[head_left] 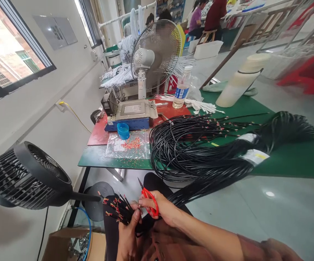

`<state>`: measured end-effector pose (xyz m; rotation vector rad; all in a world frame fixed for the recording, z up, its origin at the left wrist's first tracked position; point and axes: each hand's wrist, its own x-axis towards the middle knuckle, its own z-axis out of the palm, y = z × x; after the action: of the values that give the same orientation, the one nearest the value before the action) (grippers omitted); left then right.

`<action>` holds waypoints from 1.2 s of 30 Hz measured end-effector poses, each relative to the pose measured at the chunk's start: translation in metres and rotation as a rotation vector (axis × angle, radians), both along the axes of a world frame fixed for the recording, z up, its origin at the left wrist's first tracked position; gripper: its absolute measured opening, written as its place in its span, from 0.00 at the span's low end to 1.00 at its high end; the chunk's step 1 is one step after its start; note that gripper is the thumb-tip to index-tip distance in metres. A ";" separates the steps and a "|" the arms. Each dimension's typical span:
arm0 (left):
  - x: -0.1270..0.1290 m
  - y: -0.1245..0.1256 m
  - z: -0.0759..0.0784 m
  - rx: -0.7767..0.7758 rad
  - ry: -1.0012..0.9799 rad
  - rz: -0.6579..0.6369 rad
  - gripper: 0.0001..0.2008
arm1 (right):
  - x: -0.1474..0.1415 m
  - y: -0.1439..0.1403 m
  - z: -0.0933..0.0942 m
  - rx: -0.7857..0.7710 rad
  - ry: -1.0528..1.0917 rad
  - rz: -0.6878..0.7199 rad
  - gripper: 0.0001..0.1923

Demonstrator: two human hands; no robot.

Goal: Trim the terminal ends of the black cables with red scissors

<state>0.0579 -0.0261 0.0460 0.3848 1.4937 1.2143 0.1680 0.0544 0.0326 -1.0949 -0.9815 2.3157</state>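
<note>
My left hand [129,232] is wrapped round a bundle of black cables [120,208] above my lap. Red and pale wire ends stick out at the bundle's tip. Close beside it, my right hand [159,206] holds red-handled scissors [153,204], their dark blades pointing up and away. The fingertips of my right hand meet the bundle near my left thumb; what they pinch there is too small to make out. A large heap of black cables [184,148] lies on the table, wrapped with white bands [254,156], and part of it hangs over the front edge toward my lap.
On the green table [289,163] stand a bottle [181,88], a blue cup [123,130] and a metal-topped device [131,114]. Red scraps lie on a plastic bag [112,146]. A black fan [34,174] stands at left, another fan [146,58] behind. People sit farther back.
</note>
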 end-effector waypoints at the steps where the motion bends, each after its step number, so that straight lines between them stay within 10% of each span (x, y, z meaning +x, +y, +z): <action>1: 0.000 0.000 0.000 -0.003 0.001 0.002 0.09 | 0.000 0.000 0.000 -0.005 0.002 -0.001 0.22; 11: -0.005 0.003 -0.009 -0.039 -0.087 0.162 0.12 | -0.006 0.004 -0.008 0.154 -0.095 0.003 0.19; 24: -0.015 0.026 0.003 -0.142 -0.843 0.376 0.07 | -0.002 0.001 -0.022 1.945 -0.287 0.062 0.09; 36: -0.018 0.028 -0.005 -0.084 -0.985 0.406 0.05 | -0.016 0.011 -0.022 2.221 -0.188 0.199 0.08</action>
<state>0.0398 0.0017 0.0407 -0.5511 0.7533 1.3482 0.1519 0.0655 0.0109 -0.0739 -2.4385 0.0894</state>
